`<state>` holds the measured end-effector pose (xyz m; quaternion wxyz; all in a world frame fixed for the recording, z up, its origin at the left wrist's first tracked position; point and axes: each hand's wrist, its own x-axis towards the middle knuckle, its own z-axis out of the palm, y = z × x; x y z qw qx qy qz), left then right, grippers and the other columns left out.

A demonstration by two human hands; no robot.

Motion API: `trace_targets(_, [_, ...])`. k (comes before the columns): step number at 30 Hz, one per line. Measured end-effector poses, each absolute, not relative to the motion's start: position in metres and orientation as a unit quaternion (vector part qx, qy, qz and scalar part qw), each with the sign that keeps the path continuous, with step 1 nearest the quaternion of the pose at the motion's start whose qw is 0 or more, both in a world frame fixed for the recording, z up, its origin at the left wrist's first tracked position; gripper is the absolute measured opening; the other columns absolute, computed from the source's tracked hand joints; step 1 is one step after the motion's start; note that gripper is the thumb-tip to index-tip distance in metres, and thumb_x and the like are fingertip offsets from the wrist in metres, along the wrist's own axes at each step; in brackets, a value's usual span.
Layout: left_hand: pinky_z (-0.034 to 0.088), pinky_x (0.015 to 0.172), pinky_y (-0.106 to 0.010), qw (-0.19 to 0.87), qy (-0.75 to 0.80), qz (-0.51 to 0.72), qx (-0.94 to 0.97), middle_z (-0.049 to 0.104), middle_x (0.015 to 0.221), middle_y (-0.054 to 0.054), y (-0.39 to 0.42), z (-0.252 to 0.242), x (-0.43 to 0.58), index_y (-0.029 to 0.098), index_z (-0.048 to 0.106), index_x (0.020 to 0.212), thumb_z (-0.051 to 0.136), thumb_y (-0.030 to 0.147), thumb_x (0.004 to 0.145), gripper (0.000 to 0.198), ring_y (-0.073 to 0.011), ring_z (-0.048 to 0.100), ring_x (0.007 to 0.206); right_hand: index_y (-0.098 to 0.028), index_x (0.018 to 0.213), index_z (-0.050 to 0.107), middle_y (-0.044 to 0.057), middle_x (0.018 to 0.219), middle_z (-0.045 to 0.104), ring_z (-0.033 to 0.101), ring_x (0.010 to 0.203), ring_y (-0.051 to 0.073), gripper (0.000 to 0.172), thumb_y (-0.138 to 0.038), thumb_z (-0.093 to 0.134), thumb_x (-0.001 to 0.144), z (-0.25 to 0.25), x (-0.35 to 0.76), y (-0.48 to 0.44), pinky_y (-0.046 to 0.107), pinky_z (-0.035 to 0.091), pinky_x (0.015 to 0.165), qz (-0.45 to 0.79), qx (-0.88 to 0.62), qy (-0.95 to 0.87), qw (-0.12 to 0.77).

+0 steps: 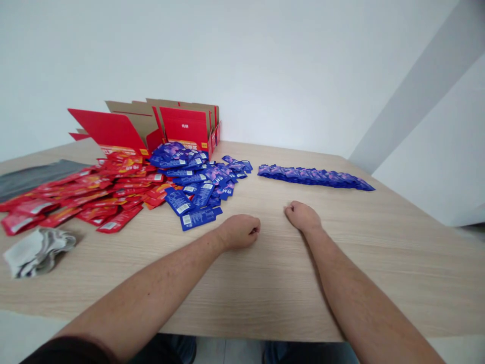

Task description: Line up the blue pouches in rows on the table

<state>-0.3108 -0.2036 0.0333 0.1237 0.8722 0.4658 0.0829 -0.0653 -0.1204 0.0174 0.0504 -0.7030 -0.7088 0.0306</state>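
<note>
My left hand (pixel 240 231) rests on the table as a closed fist, with nothing seen in it. Nearest to it is a loose heap of blue packets (pixel 204 189), a little to its left and beyond. My right hand (pixel 302 216), also curled into a fist, lies on the bare wood to the right and holds nothing that I can see. Past it, a long row of overlapping blue packets (pixel 314 177) runs from the middle toward the right. Neither hand touches any packet.
A wide pile of red packets (pixel 121 187) spreads across the left side. Behind it stand red cardboard boxes (pixel 185 124) with raised lids. A crumpled pale cloth (pixel 40 250) lies at the left front, and grey fabric (pixel 41 177) farther back. The wooden table (pixel 242 298) meets a white wall.
</note>
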Motion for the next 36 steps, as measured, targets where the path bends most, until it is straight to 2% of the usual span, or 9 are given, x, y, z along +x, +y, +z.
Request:
trace_targets(11, [0.047,0.072,-0.032,0.138,0.445,0.077,0.882,0.075,0.091,-0.004,-0.198,0.028,-0.314,0.021,0.07,0.09,0.057,0.022,0.087,0.013,-0.0213,0.067,0.085,-0.02,0.085,0.065,0.008,0.089,0.074,0.062,0.08,0.019,0.037,-0.04,0.042,0.105,0.013,-0.043,-0.113,0.029,0.034,0.067,0.06,-0.66,-0.736,0.137])
trace_targets(16, [0.045,0.072,-0.032,0.139,0.447,0.08,0.88,0.074,0.089,-0.003,-0.196,0.027,-0.313,0.022,0.068,0.088,0.056,0.021,0.086,0.013,-0.0212,0.066,0.083,-0.02,0.09,0.067,0.008,0.094,0.075,0.062,0.085,0.019,0.035,-0.038,0.042,0.106,0.012,-0.041,-0.111,0.028,0.034,0.071,0.062,-0.642,-0.754,0.124])
trace_targets(26, [0.046,0.071,-0.032,0.139,0.453,0.073,0.878,0.072,0.086,-0.003,-0.196,0.03,-0.312,0.022,0.067,0.087,0.055,0.021,0.085,0.012,-0.0208,0.065,0.081,-0.02,0.092,0.068,0.008,0.093,0.075,0.061,0.083,0.019,0.035,-0.038,0.042,0.106,0.014,-0.042,-0.112,0.028,0.032,0.068,0.071,-0.645,-0.751,0.121])
trace_targets(36, [0.045,0.072,-0.031,0.139,0.454,0.074,0.877,0.072,0.087,-0.003,-0.198,0.031,-0.312,0.022,0.067,0.088,0.054,0.021,0.086,0.013,-0.0201,0.065,0.081,-0.02,0.099,0.071,0.008,0.098,0.076,0.064,0.086,0.019,0.035,-0.037,0.041,0.107,0.015,-0.044,-0.113,0.027,0.036,0.071,0.069,-0.646,-0.752,0.112])
